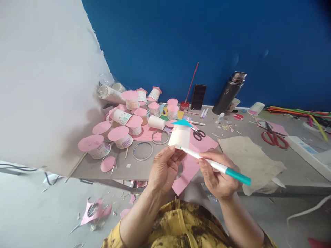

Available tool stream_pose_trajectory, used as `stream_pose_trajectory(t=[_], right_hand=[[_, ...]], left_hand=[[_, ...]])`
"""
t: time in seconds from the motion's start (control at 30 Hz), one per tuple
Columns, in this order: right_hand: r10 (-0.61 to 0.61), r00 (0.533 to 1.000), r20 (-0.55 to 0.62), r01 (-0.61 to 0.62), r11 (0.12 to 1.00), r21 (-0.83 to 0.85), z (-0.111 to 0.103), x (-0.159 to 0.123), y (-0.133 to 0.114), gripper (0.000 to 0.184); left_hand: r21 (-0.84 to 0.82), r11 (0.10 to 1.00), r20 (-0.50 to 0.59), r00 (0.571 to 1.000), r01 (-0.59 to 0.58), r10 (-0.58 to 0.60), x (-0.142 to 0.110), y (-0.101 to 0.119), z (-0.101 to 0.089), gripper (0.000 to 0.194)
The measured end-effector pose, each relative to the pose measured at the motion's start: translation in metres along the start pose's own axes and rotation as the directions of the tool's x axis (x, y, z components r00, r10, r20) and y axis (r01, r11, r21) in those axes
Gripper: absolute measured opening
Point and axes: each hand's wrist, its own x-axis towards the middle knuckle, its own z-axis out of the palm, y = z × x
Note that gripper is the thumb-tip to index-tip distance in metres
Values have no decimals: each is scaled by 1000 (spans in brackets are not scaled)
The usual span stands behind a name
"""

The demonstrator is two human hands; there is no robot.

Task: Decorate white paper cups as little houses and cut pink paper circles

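In the middle of the head view, my left hand [165,168] is closed on the lower rim of a white paper cup [179,135]. A teal paper cone [182,122] tops this cup like a roof. My right hand [219,172] grips a white marker [216,166] with a teal end, its tip touching or very close to the cup near the rim. Under both hands lies a pink paper sheet [204,141] with cut edges. Black-handled scissors [199,134] rest on that sheet, just behind the cup.
Several decorated cups with pink paper tops [120,137] crowd the table's left side. Two rings of tape [143,151] lie before them. A dark thermos [229,93] and a phone [198,97] stand against the blue wall. Rightward are a beige cloth [253,162] and red-handled scissors [274,139].
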Motion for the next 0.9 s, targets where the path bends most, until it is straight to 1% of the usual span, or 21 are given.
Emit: stream_pose_trajectory(t=[0.1, 0.23, 0.3, 0.37, 0.47, 0.6, 0.7, 0.83, 0.9], right_hand=[[-19, 998, -54, 17, 999, -41, -1, 1, 0, 13], [24, 1000, -20, -24, 1000, -6, -3, 0, 2, 11], [34, 998, -53, -35, 999, -3, -4, -1, 4, 11], [51, 996, -72, -52, 999, -8, -5, -2, 6, 11], [65, 997, -34, -65, 998, -1, -6, -3, 7, 11], [80, 991, -105, -79, 997, 14, -6, -4, 9, 11], [98, 993, -72, -97, 995, 20, -7, -5, 9, 9], [80, 989, -127, -82, 997, -8, -9, -5, 9, 8], [82, 990, -115, -82, 997, 6, -11, -5, 9, 7]], left_hand=[[-26, 999, -31, 999, 39, -40, 0, -2, 0, 6], [-63, 997, -86, 995, 53, -58, 0, -2, 2, 2], [-72, 995, -126, 989, 69, -77, -1, -1, 6, 9], [-93, 991, -189, 976, 97, -113, -1, 0, 9, 20], [-128, 983, -265, 950, 134, -164, 0, 2, 14, 29], [-169, 967, -270, 935, 188, -229, 0, 3, 14, 30], [-211, 952, -290, 915, 223, -279, 0, 4, 15, 30], [-253, 933, -303, 894, 257, -328, 0, 6, 17, 30], [-261, 927, -305, 888, 270, -344, 1, 6, 17, 30]])
